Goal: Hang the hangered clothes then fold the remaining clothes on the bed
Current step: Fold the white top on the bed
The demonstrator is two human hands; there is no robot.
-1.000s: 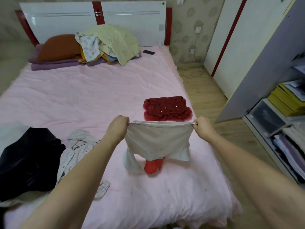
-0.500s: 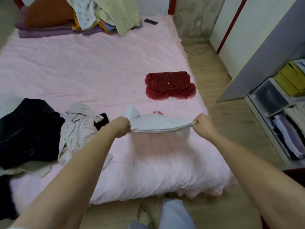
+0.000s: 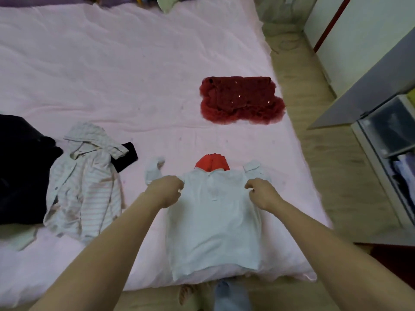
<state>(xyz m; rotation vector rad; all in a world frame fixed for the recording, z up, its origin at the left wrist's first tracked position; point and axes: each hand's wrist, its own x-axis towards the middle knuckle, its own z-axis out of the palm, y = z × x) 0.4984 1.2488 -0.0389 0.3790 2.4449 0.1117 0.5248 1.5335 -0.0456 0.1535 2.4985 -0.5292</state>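
White shirt point(image 3: 213, 218) now flat on bed point(image 3: 112, 75); left hand point(image 3: 165, 190), right hand point(image 3: 261, 193) pinch shoulders; red collar half hidden.

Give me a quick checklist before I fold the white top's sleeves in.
1. White top lies flat on the bed: ok.
2. Left hand and right hand hold the shoulders: ok.
3. Hem fully on the bed: not ok, it reaches the near edge.
4. Both sleeves spread out: not ok, they are bunched.
5. Striped shirt lies apart from the top: ok.
6. Red garment is apart from the top: ok.
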